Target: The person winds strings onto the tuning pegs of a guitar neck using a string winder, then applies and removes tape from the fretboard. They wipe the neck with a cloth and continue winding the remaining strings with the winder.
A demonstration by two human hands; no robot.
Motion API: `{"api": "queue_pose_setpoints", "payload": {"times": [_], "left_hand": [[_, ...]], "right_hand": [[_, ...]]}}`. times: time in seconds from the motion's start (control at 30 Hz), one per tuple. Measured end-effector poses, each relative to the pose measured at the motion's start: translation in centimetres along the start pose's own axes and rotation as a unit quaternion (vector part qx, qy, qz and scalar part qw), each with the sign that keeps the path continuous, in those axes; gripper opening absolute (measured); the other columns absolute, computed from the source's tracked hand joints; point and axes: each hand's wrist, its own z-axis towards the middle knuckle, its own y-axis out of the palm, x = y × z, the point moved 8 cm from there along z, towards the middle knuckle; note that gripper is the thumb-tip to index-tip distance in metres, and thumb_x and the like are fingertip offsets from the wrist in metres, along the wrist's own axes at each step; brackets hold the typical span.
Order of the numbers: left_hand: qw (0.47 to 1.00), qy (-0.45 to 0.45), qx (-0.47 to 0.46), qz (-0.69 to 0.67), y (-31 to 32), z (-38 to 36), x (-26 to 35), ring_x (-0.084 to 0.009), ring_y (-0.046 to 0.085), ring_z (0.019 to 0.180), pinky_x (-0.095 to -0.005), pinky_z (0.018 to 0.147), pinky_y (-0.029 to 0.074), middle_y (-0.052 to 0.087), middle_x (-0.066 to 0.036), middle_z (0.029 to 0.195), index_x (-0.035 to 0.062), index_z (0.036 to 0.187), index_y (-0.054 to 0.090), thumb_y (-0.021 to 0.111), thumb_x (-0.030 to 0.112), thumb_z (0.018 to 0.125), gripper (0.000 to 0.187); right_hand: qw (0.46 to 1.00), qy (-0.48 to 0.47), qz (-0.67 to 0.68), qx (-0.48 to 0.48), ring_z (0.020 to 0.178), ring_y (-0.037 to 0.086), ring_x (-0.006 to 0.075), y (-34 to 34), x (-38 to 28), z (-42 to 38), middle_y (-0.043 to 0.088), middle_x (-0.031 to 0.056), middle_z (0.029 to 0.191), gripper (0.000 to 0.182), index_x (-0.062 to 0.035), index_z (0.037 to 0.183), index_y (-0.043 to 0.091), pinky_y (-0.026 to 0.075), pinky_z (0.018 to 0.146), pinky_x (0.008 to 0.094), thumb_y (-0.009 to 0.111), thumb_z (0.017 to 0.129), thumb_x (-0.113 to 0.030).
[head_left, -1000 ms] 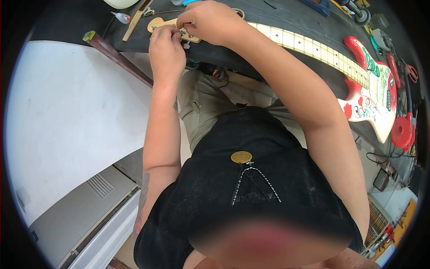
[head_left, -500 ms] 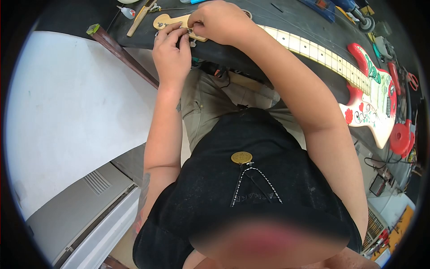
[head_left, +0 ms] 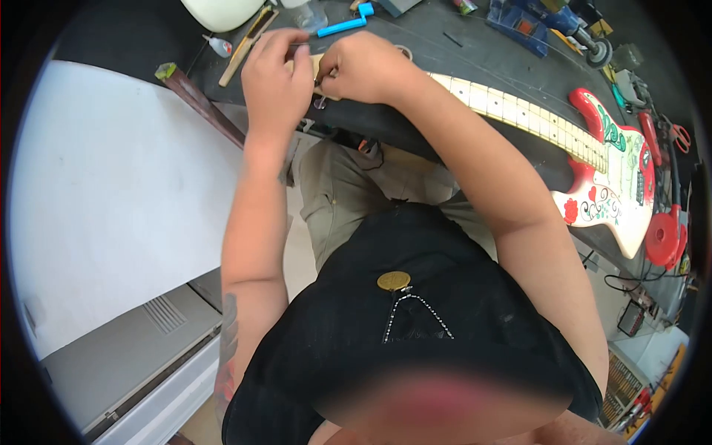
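Note:
An electric guitar [head_left: 627,189] with a red-and-white painted body lies across the dark bench. Its pale fretted neck [head_left: 512,110] runs left to the headstock [head_left: 317,65], which my hands largely cover. My left hand [head_left: 276,87] is over the headstock's far end, fingers bent and thumb apart from them. Beside it, my right hand [head_left: 371,68] is closed, thumb and fingertips pinched at the tuner area. Whatever is in that pinch is too small or hidden to make out. A tuning peg [head_left: 320,104] sticks out below the headstock edge. Thin slack lines like strings trail over the bench.
Behind my hands lie a blue string winder [head_left: 345,27], a wooden-handled brush [head_left: 248,48] and a small white bottle [head_left: 219,46]. A blue rotary tool [head_left: 582,33] and red-handled scissors [head_left: 680,139] sit right. A white board [head_left: 133,200] stands left.
The view has tilted, showing more of the bench's back. My left hand has lifted and turned, its fingers off the tuners. My right hand stays pinched at the headstock.

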Motion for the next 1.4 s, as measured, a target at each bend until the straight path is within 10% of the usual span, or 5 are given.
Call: {"api": "queue_pose_setpoints", "payload": {"times": [0.2,0.63,0.9,1.1,1.4], "left_hand": [[0.888,-0.02,-0.412,0.205,10.5,7.5,1.5,-0.0408,0.074,0.106,-0.0474,0.09,0.057,0.076,-0.027,0.112,-0.0022,0.109,0.078,0.064,0.007,0.091,0.025],[0.785,0.105,-0.533,0.299,12.2,7.7,3.5,-0.0434,0.075,0.101,-0.0485,0.088,0.059,0.076,-0.029,0.107,-0.0019,0.108,0.079,0.064,0.019,0.09,0.031],[0.963,-0.037,-0.265,-0.018,-2.5,4.8,-1.4,-0.0331,0.071,0.09,-0.0427,0.084,0.055,0.075,-0.018,0.098,0.0005,0.111,0.074,0.065,0.023,0.098,0.027],[0.928,-0.309,-0.076,-0.193,-5.9,-10.6,-6.6,-0.0092,0.062,0.095,-0.0284,0.086,0.05,0.073,-0.001,0.101,0.0013,0.122,0.075,0.071,0.031,0.105,0.034],[0.941,-0.28,-0.117,-0.15,-2.6,-11.4,-6.4,-0.0109,0.064,0.084,-0.029,0.079,0.051,0.073,-0.002,0.09,0.0042,0.121,0.077,0.073,0.029,0.103,0.031]], "right_hand": [[0.999,0.014,0.025,-0.026,0.086,0.076,0.0328,0.5,0.4,-0.3,0.08,0.0135,0.093,0.024,-0.0082,0.097,0.086,0.061,0.082,0.0413,0.077,0.077,-0.017],[0.999,-0.018,0.047,-0.008,0.09,0.076,0.0316,0.4,0.3,0.0,0.08,0.0149,0.1,0.027,-0.0085,0.103,0.086,0.06,0.085,0.0403,0.073,0.08,-0.011],[0.998,0.049,0.029,-0.04,0.093,0.075,0.0316,-0.2,-0.3,-0.2,0.08,0.0144,0.103,0.028,-0.0078,0.103,0.086,0.059,0.088,0.0394,0.07,0.081,-0.016],[0.998,0.034,0.043,-0.037,0.091,0.075,0.0319,0.4,0.5,0.1,0.08,0.0159,0.101,0.03,-0.0055,0.103,0.085,0.059,0.085,0.0389,0.067,0.081,-0.017],[0.997,0.034,0.062,-0.026,0.085,0.076,0.0304,-0.1,0.1,-0.3,0.079,0.0169,0.094,0.03,-0.0038,0.102,0.085,0.059,0.08,0.0382,0.066,0.081,-0.014]]}}
